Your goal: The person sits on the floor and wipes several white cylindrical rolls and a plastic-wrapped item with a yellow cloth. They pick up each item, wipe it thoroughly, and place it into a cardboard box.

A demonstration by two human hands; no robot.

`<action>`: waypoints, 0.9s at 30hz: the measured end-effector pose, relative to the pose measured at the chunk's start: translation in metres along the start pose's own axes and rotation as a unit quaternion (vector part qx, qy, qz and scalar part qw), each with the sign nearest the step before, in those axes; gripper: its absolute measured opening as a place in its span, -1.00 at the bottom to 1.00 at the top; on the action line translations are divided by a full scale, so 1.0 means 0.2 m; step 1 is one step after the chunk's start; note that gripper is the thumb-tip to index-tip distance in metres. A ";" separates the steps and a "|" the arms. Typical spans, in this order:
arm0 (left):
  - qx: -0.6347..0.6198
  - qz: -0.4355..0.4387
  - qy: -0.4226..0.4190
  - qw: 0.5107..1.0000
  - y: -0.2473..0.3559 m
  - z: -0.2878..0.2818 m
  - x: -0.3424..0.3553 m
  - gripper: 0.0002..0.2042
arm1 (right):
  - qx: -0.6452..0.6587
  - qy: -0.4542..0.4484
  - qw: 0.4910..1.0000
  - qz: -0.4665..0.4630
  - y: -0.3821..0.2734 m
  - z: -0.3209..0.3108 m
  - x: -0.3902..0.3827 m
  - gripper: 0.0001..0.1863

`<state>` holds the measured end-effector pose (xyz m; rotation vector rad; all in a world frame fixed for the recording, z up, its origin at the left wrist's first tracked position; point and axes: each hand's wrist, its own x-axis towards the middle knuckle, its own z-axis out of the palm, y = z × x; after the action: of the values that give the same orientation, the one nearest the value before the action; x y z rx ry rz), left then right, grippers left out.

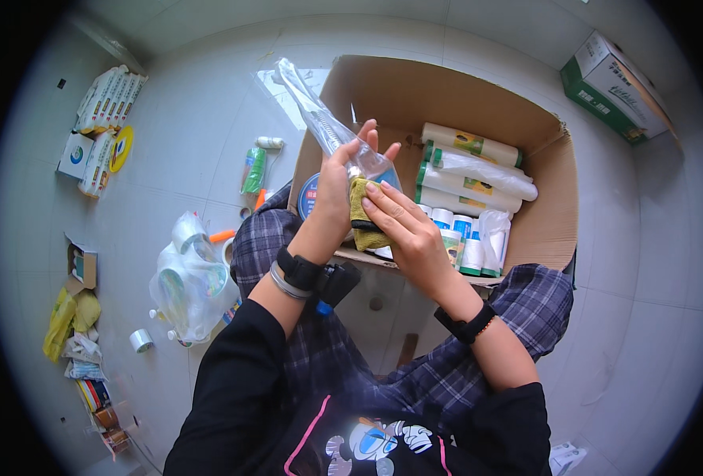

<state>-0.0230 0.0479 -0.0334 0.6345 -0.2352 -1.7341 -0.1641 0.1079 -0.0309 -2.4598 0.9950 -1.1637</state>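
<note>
My left hand (334, 186) holds a long clear plastic package (310, 101) with a metal-looking item inside, tilted up toward the upper left, its lower end hidden by a cloth. My right hand (407, 234) presses a folded olive-yellow cloth (362, 214) against that lower end, fingers together over it. Both hands are over the front of a large open cardboard box (549, 190), which holds several white plastic-film rolls (466, 182) with green ends, smaller white-and-blue cylinders (469, 250) and a blue round item at its left (307, 194).
I sit with bent legs around the box. At left are a bulging plastic bag (189, 293), a silver tape roll (141, 341), green-wrapped items (254, 170), stacked packets (101, 99), a small carton (86, 270) and yellow bags (59, 321). A green-and-white carton (605, 87) stands at back right.
</note>
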 end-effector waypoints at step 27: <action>0.011 0.067 0.054 0.996 -0.04 -0.03 0.06 -0.89 | 0.034 0.043 0.998 0.007 0.01 -0.05 0.00 -0.50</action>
<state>-0.0290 0.0393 -0.0452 0.7112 -0.2158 -1.5663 -0.1734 0.1069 -0.0252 -2.3651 0.9779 -1.2856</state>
